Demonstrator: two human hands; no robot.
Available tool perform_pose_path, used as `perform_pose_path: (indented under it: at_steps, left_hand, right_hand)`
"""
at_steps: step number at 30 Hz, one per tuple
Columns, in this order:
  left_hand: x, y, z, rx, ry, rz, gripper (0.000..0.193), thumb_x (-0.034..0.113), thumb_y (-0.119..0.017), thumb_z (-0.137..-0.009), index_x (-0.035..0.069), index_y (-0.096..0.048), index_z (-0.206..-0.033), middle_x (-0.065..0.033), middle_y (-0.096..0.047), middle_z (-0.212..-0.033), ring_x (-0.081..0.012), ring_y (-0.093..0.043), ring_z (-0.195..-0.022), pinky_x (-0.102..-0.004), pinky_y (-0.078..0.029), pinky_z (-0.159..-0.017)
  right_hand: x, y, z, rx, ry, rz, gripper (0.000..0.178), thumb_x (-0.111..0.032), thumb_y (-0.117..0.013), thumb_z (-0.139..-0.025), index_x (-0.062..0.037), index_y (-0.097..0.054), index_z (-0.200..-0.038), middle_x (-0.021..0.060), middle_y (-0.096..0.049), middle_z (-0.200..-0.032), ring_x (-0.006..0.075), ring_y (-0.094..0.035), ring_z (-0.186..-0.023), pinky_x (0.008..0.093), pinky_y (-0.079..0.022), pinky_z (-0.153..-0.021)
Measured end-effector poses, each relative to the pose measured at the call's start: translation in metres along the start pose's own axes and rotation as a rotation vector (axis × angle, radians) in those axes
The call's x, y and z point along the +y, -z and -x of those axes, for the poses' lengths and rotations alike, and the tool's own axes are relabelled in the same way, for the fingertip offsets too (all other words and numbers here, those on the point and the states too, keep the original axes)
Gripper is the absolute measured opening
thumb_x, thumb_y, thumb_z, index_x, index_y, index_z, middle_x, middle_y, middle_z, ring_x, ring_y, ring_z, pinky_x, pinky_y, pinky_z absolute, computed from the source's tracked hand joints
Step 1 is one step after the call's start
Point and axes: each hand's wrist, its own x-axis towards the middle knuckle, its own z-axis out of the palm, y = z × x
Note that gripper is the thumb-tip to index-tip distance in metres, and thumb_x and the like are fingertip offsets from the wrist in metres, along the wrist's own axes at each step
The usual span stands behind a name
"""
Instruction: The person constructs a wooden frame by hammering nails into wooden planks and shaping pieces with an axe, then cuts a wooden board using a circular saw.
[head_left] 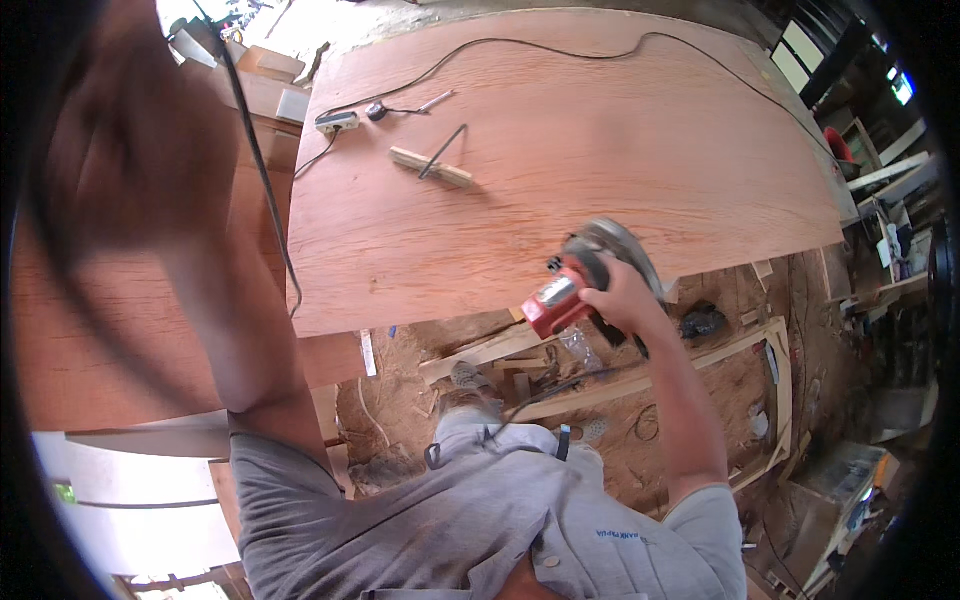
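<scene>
My right hand [630, 295] is wrapped round the dark handle of a red circular saw [560, 302] with a grey metal guard. The saw is over the near edge of a large reddish plywood sheet [700, 150]. My left hand [140, 140] is raised close to the camera on the left, its fingers smeared by motion. Beside it a black cord [252, 140] hangs down to the sheet's left edge; whether the hand holds it cannot be made out. On the sheet lies a wooden stick [455, 177] with a thin dark metal rod [452, 138] across it.
A power strip [337, 122], a small round dark object [376, 111] and a whitish pen-like stick [437, 100] lie at the sheet's far left. A long cable [540, 43] runs along the far side. Below are a wooden frame [680, 360] and scraps on the dirt floor.
</scene>
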Motion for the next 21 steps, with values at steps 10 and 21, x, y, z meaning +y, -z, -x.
perform_pose_path:
  at_steps: [10,21]
  left_hand:
    - [0.337,-0.148,-0.169,-0.622,0.132,0.491,0.021,0.024,-0.065,-0.102,0.007,-0.074,-0.111,-0.0150,-0.078,-0.096,-0.0308,-0.076,-0.088,-0.0440,-0.058,-0.071]
    - [0.315,-0.234,0.074,-0.478,0.588,-0.004,0.045,0.044,-0.081,-0.093,0.006,-0.075,-0.116,-0.0178,-0.076,-0.101,-0.0377,-0.072,-0.097,-0.0506,-0.056,-0.089]
  right_hand:
    - [0.273,0.136,0.454,0.532,-0.527,0.274,0.036,-0.019,-0.070,-0.098,0.0030,-0.064,-0.126,0.0147,-0.070,-0.102,0.0253,-0.066,-0.084,0.0370,-0.052,-0.062]
    - [0.384,0.060,0.745,0.639,-1.289,0.161,0.041,-0.026,-0.072,-0.093,0.0068,-0.069,-0.117,0.0188,-0.076,-0.113,0.0366,-0.072,-0.097,0.0465,-0.057,-0.084]
